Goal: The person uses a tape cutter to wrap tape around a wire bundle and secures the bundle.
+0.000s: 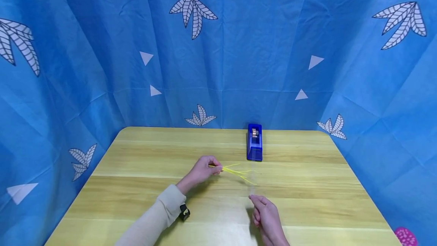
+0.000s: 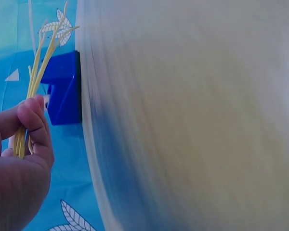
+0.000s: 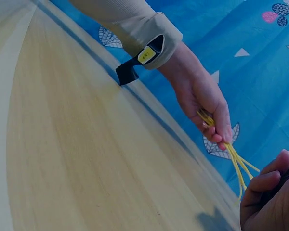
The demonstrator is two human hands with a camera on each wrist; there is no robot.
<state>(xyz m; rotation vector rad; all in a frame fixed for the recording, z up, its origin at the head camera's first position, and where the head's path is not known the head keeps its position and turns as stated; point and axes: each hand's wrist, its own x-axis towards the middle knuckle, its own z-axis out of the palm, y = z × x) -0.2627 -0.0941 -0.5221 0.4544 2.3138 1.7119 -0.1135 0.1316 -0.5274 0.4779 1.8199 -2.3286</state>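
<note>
My left hand (image 1: 205, 169) pinches a bunch of thin yellow strands (image 1: 235, 171), possibly wires or cords, whose loose ends fan out to the right. A blue tape dispenser (image 1: 254, 143) with a roll of clear tape stands at the back of the table. From its front a faint strip of clear tape (image 1: 252, 179) stretches toward me, passing by the strands' tips. My right hand (image 1: 268, 215) pinches the near end of this strip between thumb and forefinger. Whether the strands touch the tape, I cannot tell. In the right wrist view, fingers hide the pinched end.
The wood-grain table (image 1: 136, 185) has a blue patterned curtain (image 1: 222, 56) behind it and along both sides. A black strap with a small device (image 1: 184, 212) sits at my left wrist, by the sleeve cuff.
</note>
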